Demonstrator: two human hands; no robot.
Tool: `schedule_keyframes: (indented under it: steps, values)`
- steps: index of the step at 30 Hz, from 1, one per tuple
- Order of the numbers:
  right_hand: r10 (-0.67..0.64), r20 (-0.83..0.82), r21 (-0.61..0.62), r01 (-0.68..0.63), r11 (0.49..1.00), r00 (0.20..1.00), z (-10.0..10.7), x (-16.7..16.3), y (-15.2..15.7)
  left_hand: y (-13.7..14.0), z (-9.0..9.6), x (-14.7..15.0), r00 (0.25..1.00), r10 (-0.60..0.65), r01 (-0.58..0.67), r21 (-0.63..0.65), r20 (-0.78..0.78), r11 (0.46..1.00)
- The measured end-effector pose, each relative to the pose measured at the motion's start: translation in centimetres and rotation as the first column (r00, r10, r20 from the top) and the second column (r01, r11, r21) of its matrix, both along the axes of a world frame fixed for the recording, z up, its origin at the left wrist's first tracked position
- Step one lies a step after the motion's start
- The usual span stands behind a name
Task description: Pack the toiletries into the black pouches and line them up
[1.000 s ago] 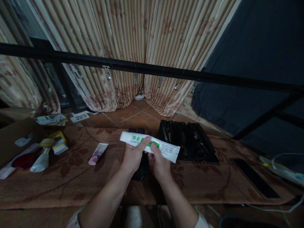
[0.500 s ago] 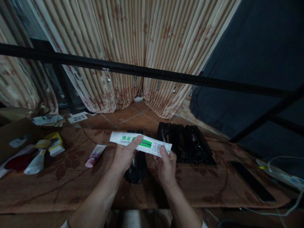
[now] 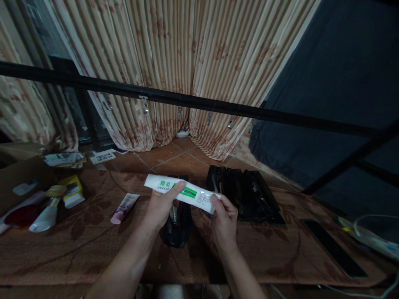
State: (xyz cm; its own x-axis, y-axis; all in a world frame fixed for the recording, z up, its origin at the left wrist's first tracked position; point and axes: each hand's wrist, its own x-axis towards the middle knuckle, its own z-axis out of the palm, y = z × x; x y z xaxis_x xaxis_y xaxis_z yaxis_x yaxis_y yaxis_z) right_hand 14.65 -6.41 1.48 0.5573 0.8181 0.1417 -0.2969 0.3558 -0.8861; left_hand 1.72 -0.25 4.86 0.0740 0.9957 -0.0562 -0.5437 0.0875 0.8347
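Two hands hold one white tube with green print [image 3: 182,193] above the brown patterned tabletop [image 3: 77,245]. The left hand [image 3: 162,207] clamps the capped half, thumb on top. The right hand [image 3: 225,222] has slid from mid-tube to the crimped end within the last second and now pinches it with closed fingertips. The tube has dropped slightly and hangs directly over an upright black pouch [image 3: 178,224]. A black organiser [image 3: 246,195] lies just right; a pink tube [image 3: 124,207] lies left.
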Motion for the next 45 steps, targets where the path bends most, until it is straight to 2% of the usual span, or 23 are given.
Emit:
schedule_keyframes:
  steps: [6,10,17,21,24,28,32,35,38,42,45]
  values:
    - [-0.035,0.059,0.018,0.034,0.999,0.998,0.1,-0.2,0.1,0.2,-0.3,0.0,1.0,-0.007,0.006,0.024,0.021,1.0]
    - [-0.05,0.078,0.012,0.049,0.999,0.996,0.1,-0.3,0.3,0.2,0.1,-0.1,0.995,-0.079,0.076,0.041,0.055,0.996]
    - [-0.024,0.018,-0.007,0.025,1.0,1.0,-0.2,-0.3,0.5,0.2,0.4,0.0,0.992,-0.074,0.075,-0.009,0.103,0.997]
    - [0.001,0.01,-0.025,0.0,1.0,1.0,-0.5,-0.2,0.7,0.4,0.4,0.0,0.991,-0.047,0.058,-0.084,0.127,0.995]
    - [-0.006,-0.027,-0.022,0.006,1.0,1.0,-0.7,-0.1,0.8,0.3,0.4,-0.2,0.984,-0.097,0.115,-0.111,0.15,0.987]
    - [-0.016,-0.096,-0.037,0.012,0.999,0.995,-0.6,0.0,0.9,0.3,0.5,-0.6,0.949,-0.232,0.257,-0.094,0.215,0.962]
    - [-0.009,-0.152,-0.065,-0.001,0.998,0.988,-0.2,-0.1,0.9,0.5,0.8,-1.0,0.945,-0.225,0.249,-0.073,0.239,0.966]
    - [0.059,-0.185,-0.111,-0.08,0.991,0.981,0.0,-0.3,0.7,0.6,1.1,-1.2,0.931,-0.225,0.242,-0.023,0.289,0.97]
    - [0.199,-0.161,-0.141,-0.222,0.965,0.967,-0.2,-0.6,0.5,0.6,1.3,-1.4,0.916,-0.2,0.227,-0.041,0.347,0.973]
    - [0.427,-0.022,-0.173,-0.424,0.889,0.904,-0.9,-1.4,-0.1,0.7,1.2,-1.7,0.934,-0.099,0.135,-0.083,0.343,0.987]
    - [0.509,0.091,-0.193,-0.487,0.852,0.856,-1.2,-1.8,-0.5,0.8,1.2,-1.9,0.931,-0.079,0.109,-0.067,0.355,0.992]
